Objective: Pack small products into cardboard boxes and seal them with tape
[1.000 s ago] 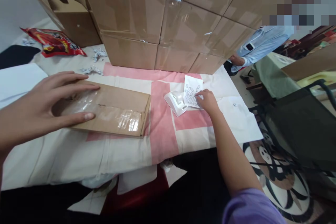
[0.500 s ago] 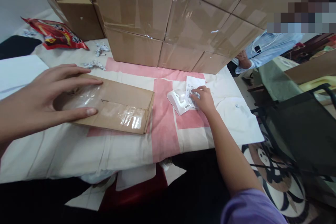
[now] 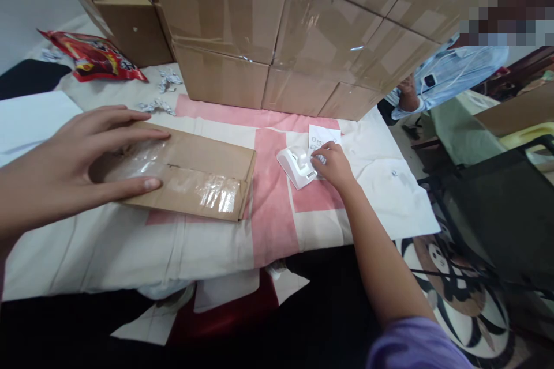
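Observation:
My left hand (image 3: 93, 155) lies over the left end of a flat, taped cardboard box (image 3: 208, 164), thumb and fingers spread across its top. My right hand (image 3: 333, 164) is closed, with its fingertips at the right edge of a small white plastic holder (image 3: 298, 166) that has a raised middle. What the fingertips pinch, if anything, is hidden. Partly under that hand lies a white paper (image 3: 324, 134) printed with small outlined figures. Both the holder and the paper lie on the pink-and-cream cloth (image 3: 272, 219).
Behind stands a stack of taped cardboard boxes (image 3: 277, 34). An open carton (image 3: 130, 29), a red packet (image 3: 99, 57) and crumpled scraps (image 3: 158, 105) are at the left. Another person's sleeve (image 3: 463, 75) shows at the right, near a dark chair (image 3: 497, 213).
My right hand has shifted slightly left, closer against the white holder, covering more of the paper's lower part. My left hand and the box stay in place. The view has moved slightly.

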`<move>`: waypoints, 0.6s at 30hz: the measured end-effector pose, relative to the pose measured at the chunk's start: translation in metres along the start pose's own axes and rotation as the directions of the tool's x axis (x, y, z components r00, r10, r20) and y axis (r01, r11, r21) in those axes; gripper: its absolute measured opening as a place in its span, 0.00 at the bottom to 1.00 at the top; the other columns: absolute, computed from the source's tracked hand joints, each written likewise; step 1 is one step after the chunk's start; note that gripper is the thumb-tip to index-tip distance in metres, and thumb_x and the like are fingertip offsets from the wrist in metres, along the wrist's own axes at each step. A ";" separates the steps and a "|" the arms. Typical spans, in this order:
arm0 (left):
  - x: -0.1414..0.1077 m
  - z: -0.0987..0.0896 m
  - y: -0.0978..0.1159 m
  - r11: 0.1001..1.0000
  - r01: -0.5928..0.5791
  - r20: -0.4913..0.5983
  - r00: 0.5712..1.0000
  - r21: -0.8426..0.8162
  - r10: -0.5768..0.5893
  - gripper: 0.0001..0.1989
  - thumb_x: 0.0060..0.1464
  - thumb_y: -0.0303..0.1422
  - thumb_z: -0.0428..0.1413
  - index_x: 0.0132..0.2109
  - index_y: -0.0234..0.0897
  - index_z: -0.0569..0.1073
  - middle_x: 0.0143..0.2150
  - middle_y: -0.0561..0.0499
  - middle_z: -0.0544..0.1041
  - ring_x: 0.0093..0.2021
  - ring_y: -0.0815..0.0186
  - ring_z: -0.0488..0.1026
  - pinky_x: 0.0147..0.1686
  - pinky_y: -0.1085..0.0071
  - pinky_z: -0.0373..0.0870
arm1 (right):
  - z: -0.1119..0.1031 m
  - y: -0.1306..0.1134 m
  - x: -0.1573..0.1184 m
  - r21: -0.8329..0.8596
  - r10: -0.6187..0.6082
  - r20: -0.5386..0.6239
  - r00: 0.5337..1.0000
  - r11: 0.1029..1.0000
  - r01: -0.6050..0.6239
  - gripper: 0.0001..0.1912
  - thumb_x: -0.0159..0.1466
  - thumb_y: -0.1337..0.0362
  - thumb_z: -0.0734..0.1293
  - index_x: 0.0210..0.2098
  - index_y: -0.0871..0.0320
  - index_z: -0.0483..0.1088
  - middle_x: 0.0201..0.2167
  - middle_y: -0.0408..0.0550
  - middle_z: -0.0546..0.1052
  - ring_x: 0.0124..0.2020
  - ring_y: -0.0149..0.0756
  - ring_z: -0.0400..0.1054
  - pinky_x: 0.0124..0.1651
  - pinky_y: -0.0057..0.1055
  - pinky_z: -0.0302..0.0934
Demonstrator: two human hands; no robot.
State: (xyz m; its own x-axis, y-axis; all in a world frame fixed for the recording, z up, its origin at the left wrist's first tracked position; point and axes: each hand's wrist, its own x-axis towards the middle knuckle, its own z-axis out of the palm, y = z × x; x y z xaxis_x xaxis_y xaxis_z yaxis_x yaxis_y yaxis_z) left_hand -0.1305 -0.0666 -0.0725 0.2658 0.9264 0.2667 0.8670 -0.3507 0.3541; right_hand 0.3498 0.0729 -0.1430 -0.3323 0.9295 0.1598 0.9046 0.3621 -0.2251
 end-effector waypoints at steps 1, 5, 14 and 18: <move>0.000 -0.001 0.002 1.000 0.008 0.001 1.000 0.000 -0.008 0.40 0.57 0.67 0.47 0.62 0.44 0.72 0.68 0.49 0.63 0.71 0.49 0.60 0.71 0.47 0.53 | 0.001 -0.002 0.000 -0.010 0.014 0.012 1.000 1.000 -0.013 0.12 0.65 0.61 0.67 0.42 0.57 0.81 0.47 0.56 0.72 0.50 0.51 0.66 0.57 0.47 0.64; 0.001 -0.002 0.005 1.000 0.019 0.011 1.000 0.009 -0.019 0.41 0.56 0.69 0.46 0.61 0.45 0.72 0.68 0.50 0.63 0.70 0.50 0.61 0.72 0.48 0.53 | 0.003 -0.010 0.001 -0.046 0.042 0.037 0.998 0.998 -0.040 0.10 0.65 0.66 0.64 0.40 0.57 0.79 0.45 0.56 0.73 0.50 0.51 0.65 0.55 0.46 0.64; -0.001 0.001 0.001 1.000 0.004 0.003 1.000 0.014 -0.004 0.39 0.57 0.68 0.46 0.63 0.48 0.70 0.69 0.51 0.62 0.70 0.48 0.60 0.72 0.48 0.52 | 0.004 -0.015 0.002 -0.136 0.028 0.038 0.999 0.991 -0.022 0.12 0.67 0.69 0.59 0.40 0.59 0.75 0.43 0.59 0.74 0.48 0.52 0.64 0.54 0.45 0.63; -0.001 0.000 0.001 1.000 -0.015 -0.005 1.000 0.017 0.015 0.37 0.58 0.66 0.47 0.64 0.50 0.70 0.69 0.51 0.62 0.71 0.47 0.60 0.72 0.47 0.53 | 0.001 -0.018 0.001 -0.142 0.037 0.047 0.998 0.989 -0.030 0.13 0.69 0.68 0.58 0.43 0.60 0.74 0.45 0.60 0.75 0.49 0.51 0.65 0.54 0.44 0.62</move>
State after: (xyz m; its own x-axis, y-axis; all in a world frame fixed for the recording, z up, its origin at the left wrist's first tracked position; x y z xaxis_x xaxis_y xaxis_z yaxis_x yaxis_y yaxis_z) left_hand -0.1298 -0.0676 -0.0728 0.2766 0.9204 0.2761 0.8699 -0.3620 0.3350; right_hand 0.3327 0.0673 -0.1398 -0.3111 0.9445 0.1057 0.9428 0.3207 -0.0907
